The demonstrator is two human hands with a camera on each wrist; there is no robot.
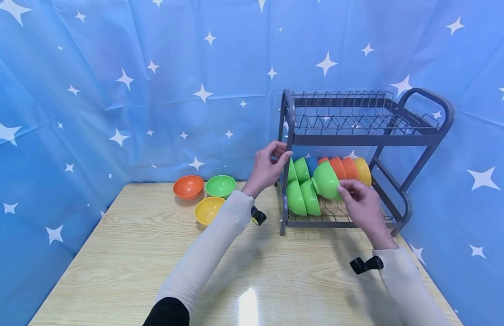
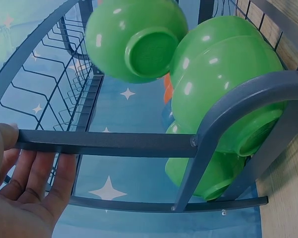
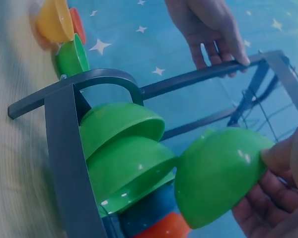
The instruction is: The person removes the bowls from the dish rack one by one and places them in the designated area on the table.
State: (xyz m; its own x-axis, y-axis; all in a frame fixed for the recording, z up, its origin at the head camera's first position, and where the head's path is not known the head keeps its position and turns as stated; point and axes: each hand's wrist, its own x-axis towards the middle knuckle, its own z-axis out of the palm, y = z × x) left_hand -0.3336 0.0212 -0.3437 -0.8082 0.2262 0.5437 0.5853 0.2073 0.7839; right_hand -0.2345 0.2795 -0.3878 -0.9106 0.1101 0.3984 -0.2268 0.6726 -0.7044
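My right hand (image 1: pixel 363 206) pinches the rim of a green bowl (image 1: pixel 327 181), which is tilted on its side between the two tiers of a dark metal dish rack (image 1: pixel 345 139). In the right wrist view the held bowl (image 3: pixel 221 173) is close beside the green bowls (image 3: pixel 129 163) standing on edge at the rack's left end. My left hand (image 1: pixel 269 165) grips the rack's left side frame, thumb on one side and fingers on the other, as the left wrist view shows with the hand (image 2: pixel 32 183) round the bar (image 2: pixel 109 143).
Behind the held bowl, orange bowls (image 1: pixel 349 168), a yellow bowl (image 1: pixel 363 171) and a blue bowl (image 1: pixel 311 164) stand on the lower tier. Left of the rack, an orange bowl (image 1: pixel 188 187), a green bowl (image 1: pixel 221 185) and a yellow bowl (image 1: pixel 208 210) sit on the wooden table (image 1: pixel 126 253).
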